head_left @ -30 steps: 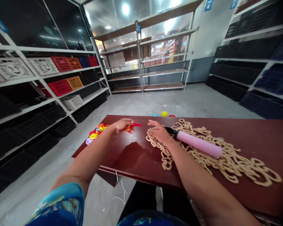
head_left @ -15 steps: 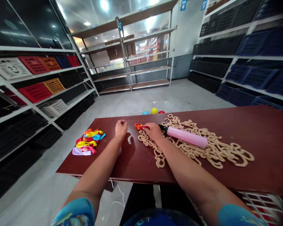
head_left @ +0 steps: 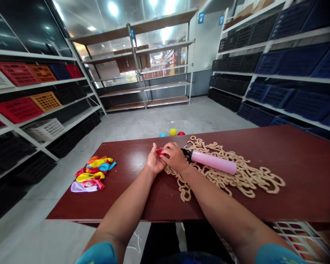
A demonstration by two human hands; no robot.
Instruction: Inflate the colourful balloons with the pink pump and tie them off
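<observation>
Over the table's middle my hands are together. My right hand (head_left: 176,157) pinches a small red balloon (head_left: 160,151), which is uninflated and partly hidden by fingers. My left hand (head_left: 155,161) meets it from the left, thumb raised and fingers curled around the balloon's side, partly covered by the right hand. Just right of them lies a pink balloon pump (head_left: 213,161) with a black nozzle end. It rests on a spread of beige curly, hook-like pieces (head_left: 264,178). Far left on the table is a pile of flat balloons (head_left: 95,172) in yellow, red, blue and lilac.
A dark red table (head_left: 121,198) spans the front. Beyond its far edge, a yellow ball-like object (head_left: 173,132) shows between a blue and a red one. Shelves with crates (head_left: 16,106) line both sides. A white wire basket (head_left: 299,238) sits under the table's right.
My left hand has moved right to join my right hand at the red balloon. The right hand has shifted slightly, its fingers now covering more of the balloon. The view has moved a little.
</observation>
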